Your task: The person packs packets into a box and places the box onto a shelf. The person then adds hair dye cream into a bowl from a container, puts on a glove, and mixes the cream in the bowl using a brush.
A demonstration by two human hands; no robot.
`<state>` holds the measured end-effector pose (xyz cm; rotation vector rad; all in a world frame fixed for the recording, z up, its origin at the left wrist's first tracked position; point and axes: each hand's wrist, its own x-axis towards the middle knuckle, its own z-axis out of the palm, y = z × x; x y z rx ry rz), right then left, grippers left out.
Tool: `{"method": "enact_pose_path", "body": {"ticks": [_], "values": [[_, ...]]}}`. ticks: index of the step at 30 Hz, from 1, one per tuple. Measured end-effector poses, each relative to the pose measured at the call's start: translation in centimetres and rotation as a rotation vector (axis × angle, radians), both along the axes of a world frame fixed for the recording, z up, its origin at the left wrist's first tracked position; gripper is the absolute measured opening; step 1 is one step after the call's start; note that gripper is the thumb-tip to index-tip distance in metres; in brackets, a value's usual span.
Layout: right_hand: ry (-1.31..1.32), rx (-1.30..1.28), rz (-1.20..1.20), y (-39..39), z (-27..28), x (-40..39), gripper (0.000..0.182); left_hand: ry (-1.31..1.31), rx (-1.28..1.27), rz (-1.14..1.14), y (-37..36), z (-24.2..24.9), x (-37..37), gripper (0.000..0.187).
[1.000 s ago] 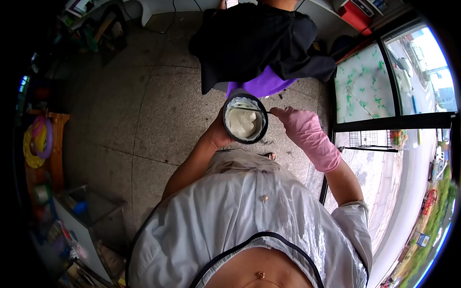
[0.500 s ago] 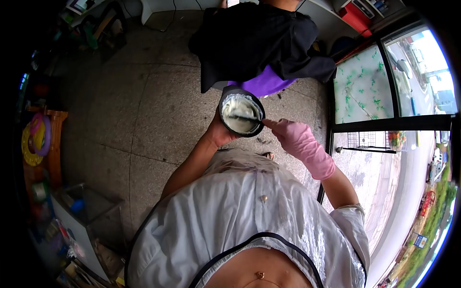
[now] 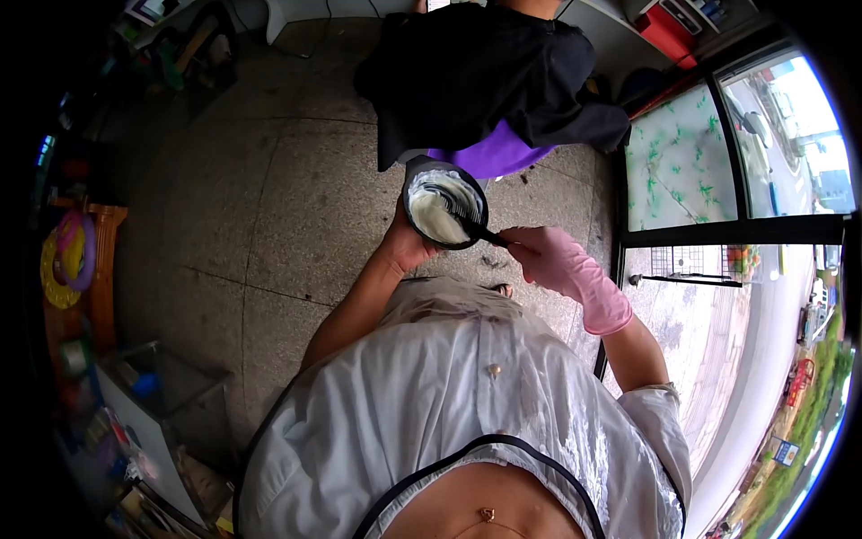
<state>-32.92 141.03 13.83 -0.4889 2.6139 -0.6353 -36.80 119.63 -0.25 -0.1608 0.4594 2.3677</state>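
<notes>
My bare left hand (image 3: 409, 242) is wrapped round the side of a black mixing bowl (image 3: 485, 208), holding it tilted toward me. Thick, pale cream (image 3: 435, 218) coats the inside of the bowl. In a pink glove, my right hand (image 3: 546, 256) grips the handle of a black tint brush (image 3: 482, 232). The brush's dark, toothed-looking head rests in the cream, and its handle crosses the bowl's right rim. Part of my left hand's fingers is hidden behind the bowl.
Just beyond the bowl, a person in a black cape (image 3: 485, 85) sits on a purple seat (image 3: 498, 151). A glass door (image 3: 682, 162) stands to the right, with a road outside. At the left are a wooden stand (image 3: 106, 260) and a glass-sided cabinet (image 3: 166, 386).
The brush has swung within the bowl, its head now angled up and left with the teeth showing. My right hand has turned slightly, and the bowl has shifted a little left.
</notes>
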Motion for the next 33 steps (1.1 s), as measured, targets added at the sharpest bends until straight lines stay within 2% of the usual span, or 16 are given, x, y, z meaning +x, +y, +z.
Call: {"method": "enact_pose_path", "body": {"ticks": [2, 3, 4, 6, 10, 12, 14, 16, 18, 22, 23, 26, 27, 28, 30, 33], "values": [[-0.238, -0.136, -0.232, -0.3, 1.5, 0.0, 0.028, 0.05, 0.052, -0.006, -0.1, 0.5, 0.1, 0.057], [0.04, -0.088, -0.126, -0.4, 0.7, 0.0, 0.032, 0.032, 0.027, 0.028, 0.1, 0.9, 0.1, 0.055], [0.041, -0.089, -0.127, -0.6, 0.0, 0.1, 0.032, 0.014, 0.002, 0.059, 0.3, 1.3, 0.1, 0.053], [0.48, 0.15, 0.043, -1.2, -1.0, 0.2, 0.031, 0.023, 0.072, 0.041, 0.5, 1.7, 0.0, 0.049], [0.385, -0.024, 0.157, 0.1, 1.3, 0.9, 0.038, 0.05, 0.076, 0.053, 0.4, 2.2, 0.3, 0.046], [0.336, 0.087, 0.185, -0.2, 2.1, 0.3, 0.043, 0.041, 0.003, 0.038, 0.2, 2.4, 0.4, 0.044], [0.571, 0.307, 0.054, -1.3, 1.9, -0.2, 0.039, 0.061, -0.043, 0.028, 0.5, 2.5, 0.2, 0.043], [0.596, 0.314, 0.028, -1.0, 1.0, -0.1, 0.037, 0.092, 0.09, 0.026, 0.8, 1.9, -0.4, 0.044], [0.516, 0.364, 0.043, -0.2, -0.3, 0.8, 0.036, 0.098, 0.013, 0.01, 0.7, 2.1, -0.5, 0.041], [0.48, 0.052, 0.026, 0.3, 1.7, 1.1, 0.034, 0.14, -0.003, 0.04, 0.7, 2.6, -0.6, 0.041], [0.472, 0.21, -0.026, -0.2, 2.1, 0.8, 0.032, 0.167, -0.036, 0.038, 0.7, 2.8, -0.5, 0.042], [0.556, 0.2, -0.063, 0.6, 1.6, 0.1, 0.03, 0.149, 0.016, -0.012, 1.5, 3.3, -0.5, 0.041], [0.358, 0.302, -0.063, 0.8, 1.9, 0.3, 0.028, 0.181, -0.056, 0.02, 1.8, 3.6, -0.5, 0.041], [0.358, 0.301, -0.063, 1.1, 2.0, 0.7, 0.028, 0.211, -0.127, 0.056, 2.1, 3.8, -0.5, 0.041], [0.212, 0.121, -0.005, 2.0, 1.9, 1.6, 0.025, 0.268, -0.174, 0.111, 3.0, 3.5, -0.5, 0.044], [0.233, -0.064, -0.081, 3.3, 2.4, 1.2, 0.022, 0.218, -0.138, 0.139, 4.3, 3.4, -0.4, 0.049]]}}
